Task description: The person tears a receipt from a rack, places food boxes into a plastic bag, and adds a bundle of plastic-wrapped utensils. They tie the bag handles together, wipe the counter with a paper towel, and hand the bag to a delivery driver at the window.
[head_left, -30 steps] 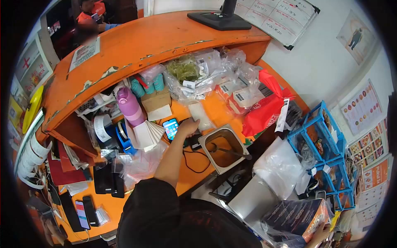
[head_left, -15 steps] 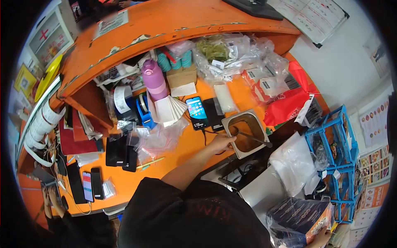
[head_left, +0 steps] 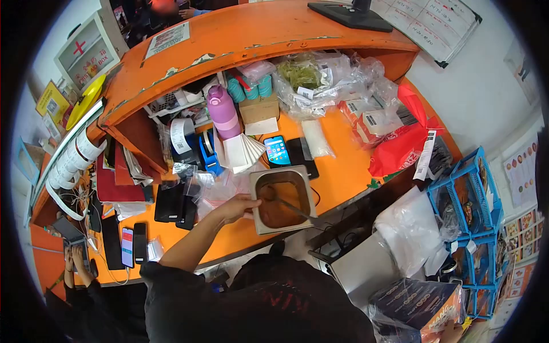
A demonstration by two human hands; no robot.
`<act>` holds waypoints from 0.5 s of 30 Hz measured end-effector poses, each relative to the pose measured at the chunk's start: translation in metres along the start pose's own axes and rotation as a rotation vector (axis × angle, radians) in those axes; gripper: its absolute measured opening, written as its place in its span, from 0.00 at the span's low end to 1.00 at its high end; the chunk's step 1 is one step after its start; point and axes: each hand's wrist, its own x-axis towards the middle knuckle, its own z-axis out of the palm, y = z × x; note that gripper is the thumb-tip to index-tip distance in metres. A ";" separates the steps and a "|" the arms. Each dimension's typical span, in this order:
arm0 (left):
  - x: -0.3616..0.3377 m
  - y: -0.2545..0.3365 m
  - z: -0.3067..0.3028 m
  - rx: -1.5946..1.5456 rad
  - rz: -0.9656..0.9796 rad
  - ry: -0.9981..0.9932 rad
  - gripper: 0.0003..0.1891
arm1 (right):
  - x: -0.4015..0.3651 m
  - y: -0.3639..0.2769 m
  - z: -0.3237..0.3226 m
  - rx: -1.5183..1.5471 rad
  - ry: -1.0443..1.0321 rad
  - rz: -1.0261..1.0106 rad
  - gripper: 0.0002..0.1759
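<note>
My left hand (head_left: 240,207) is closed on the left rim of a square steel food pan (head_left: 284,230), its thumb at the lip. Brownish-orange contents show in the pan. A ladle (head_left: 293,208) rests inside, its handle sticking out over the right side. At the lower right, my right hand (head_left: 452,332) is at the edge of a dark blue and orange printed package (head_left: 413,303) in clear plastic. Its fingers are mostly hidden, but it seems to grip the package. The pan is held over the front edge of the orange counter (head_left: 337,171).
Behind the pan lie a lit phone (head_left: 277,152), a dark phone (head_left: 303,155) and a white packet (head_left: 316,139). A purple bottle (head_left: 223,111) stands farther back. To the right are a red bag (head_left: 400,154) and blue racks (head_left: 466,206). Another person's hands (head_left: 77,266) are at far left.
My left hand has carried the pan and ladle leftward, off its place by the phones to nearer my body. The package stays at the lower right. The view has shifted slightly.
</note>
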 end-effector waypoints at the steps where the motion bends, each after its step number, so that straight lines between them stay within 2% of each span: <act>1: -0.007 -0.009 -0.010 -0.015 -0.017 0.036 0.18 | 0.004 0.008 0.008 0.003 -0.006 0.001 0.27; 5: -0.026 -0.039 -0.036 -0.114 -0.028 0.150 0.14 | 0.002 -0.007 -0.004 -0.059 -0.016 0.007 0.29; 9: -0.029 -0.061 -0.056 -0.190 -0.010 0.076 0.13 | 0.004 -0.003 0.004 0.000 -0.020 0.046 0.27; 11: -0.029 -0.059 -0.061 -0.138 0.001 0.099 0.15 | 0.001 0.001 0.005 0.021 -0.020 0.064 0.27; 13: -0.034 -0.041 -0.067 0.216 -0.182 0.059 0.20 | -0.005 0.003 0.002 0.081 -0.041 0.053 0.25; 14: -0.043 -0.015 -0.054 0.404 -0.289 0.087 0.28 | -0.009 0.002 -0.003 0.092 -0.037 0.056 0.25; 15: -0.038 -0.001 -0.055 0.411 -0.275 0.094 0.28 | -0.016 -0.002 -0.010 0.096 -0.032 0.007 0.26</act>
